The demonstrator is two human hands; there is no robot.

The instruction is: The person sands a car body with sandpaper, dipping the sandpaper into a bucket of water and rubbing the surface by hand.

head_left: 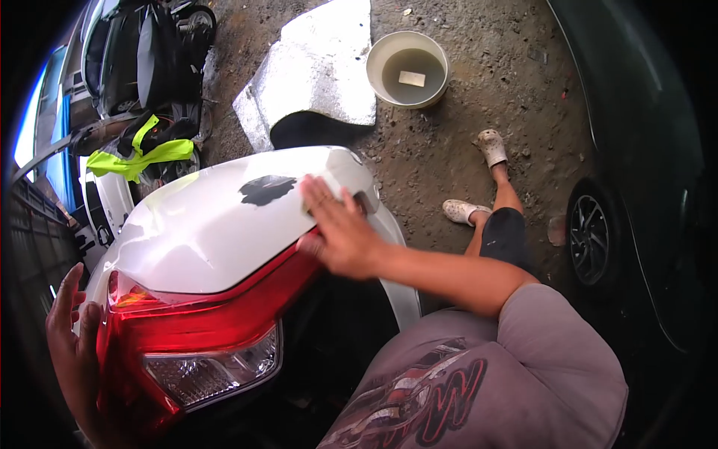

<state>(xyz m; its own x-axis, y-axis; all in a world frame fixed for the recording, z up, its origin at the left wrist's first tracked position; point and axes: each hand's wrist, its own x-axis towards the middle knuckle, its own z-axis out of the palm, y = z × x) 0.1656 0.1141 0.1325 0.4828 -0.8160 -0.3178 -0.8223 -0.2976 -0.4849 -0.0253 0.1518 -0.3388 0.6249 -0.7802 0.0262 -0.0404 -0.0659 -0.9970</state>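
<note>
Closest to me, at five o'clock, is my grey printed shirt point(449, 382). My left hand point(71, 337) is at eight o'clock, fingers raised and loosely parted, closed on nothing that I can see, beside the red tail light point(217, 322); I can't tell if they touch. My right hand point(336, 232) lies near the centre, fingers stretched over the edge of the white panel point(202, 217); whether anything is under my palm I can't tell. The panel spreads toward nine o'clock, a dark patch point(268, 189) just beyond my fingertips. Past it, at one to two o'clock, are my pale clogs point(491, 148); a dark car point(651, 150) stands at three, a bright yellow-green cloth point(142, 155) at ten. Farther, toward twelve, a bucket point(370, 75) holds cloudy water and a pale block point(411, 78), next to a silvery sheet point(318, 71) on the dirt.
</note>
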